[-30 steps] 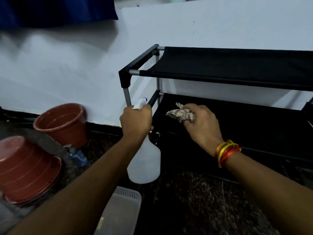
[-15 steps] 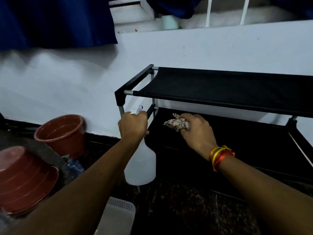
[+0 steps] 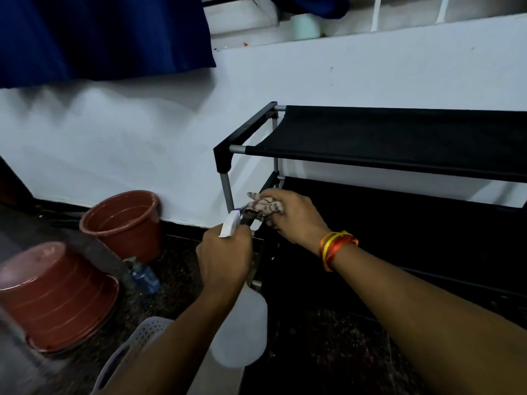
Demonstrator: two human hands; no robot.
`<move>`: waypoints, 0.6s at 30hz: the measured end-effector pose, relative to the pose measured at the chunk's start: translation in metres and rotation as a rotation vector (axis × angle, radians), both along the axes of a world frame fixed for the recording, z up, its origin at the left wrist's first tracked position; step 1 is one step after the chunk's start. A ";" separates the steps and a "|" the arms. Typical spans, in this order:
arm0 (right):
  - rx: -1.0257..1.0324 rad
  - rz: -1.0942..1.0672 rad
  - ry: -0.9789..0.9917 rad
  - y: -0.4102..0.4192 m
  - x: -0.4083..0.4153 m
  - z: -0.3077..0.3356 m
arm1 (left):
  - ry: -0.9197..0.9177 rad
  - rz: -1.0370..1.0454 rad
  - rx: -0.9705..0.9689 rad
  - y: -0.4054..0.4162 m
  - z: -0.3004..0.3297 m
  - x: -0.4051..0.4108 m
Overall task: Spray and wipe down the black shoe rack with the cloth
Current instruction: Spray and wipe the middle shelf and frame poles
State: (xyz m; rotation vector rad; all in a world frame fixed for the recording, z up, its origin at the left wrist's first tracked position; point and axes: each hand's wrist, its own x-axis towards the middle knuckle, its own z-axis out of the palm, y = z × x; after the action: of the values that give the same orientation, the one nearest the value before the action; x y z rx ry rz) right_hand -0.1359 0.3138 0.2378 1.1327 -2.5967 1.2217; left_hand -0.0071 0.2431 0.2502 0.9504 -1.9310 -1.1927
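The black shoe rack [image 3: 399, 143] stands against the white wall, with two fabric shelves on grey metal tubes. My right hand [image 3: 293, 218] grips a crumpled striped cloth [image 3: 263, 208] at the left end of the lower shelf, beside the front left post. My left hand [image 3: 225, 258] holds a white spray bottle [image 3: 242, 334] by its neck just in front of that corner, nozzle pointing up and left. An orange and yellow band circles my right wrist.
An upright terracotta-coloured bucket [image 3: 125, 223] stands by the wall to the left, and an overturned one [image 3: 54, 295] lies nearer me. A small plastic bottle [image 3: 144, 276] lies between them. A white perforated basket [image 3: 137, 343] sits below my left arm. A blue curtain [image 3: 99, 35] hangs above.
The view has tilted up and shifted left. My right hand has slid the cloth left along the lower shelf to the corner post. The bottle has lowered a little.
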 end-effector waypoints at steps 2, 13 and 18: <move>0.056 0.073 0.063 -0.022 -0.005 -0.007 | -0.002 0.008 -0.013 -0.006 -0.002 0.003; 0.406 0.068 0.354 -0.064 -0.079 -0.018 | 0.037 -0.052 0.045 -0.025 -0.020 -0.003; 0.413 -0.003 0.314 -0.072 -0.118 -0.018 | 0.066 -0.108 0.089 -0.024 -0.019 -0.004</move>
State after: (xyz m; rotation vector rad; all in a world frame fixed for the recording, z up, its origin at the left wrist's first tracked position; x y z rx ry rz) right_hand -0.2535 0.2415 0.2194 1.2552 -2.6572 0.4585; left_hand -0.0113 0.2188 0.2310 0.8503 -1.9110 -1.3654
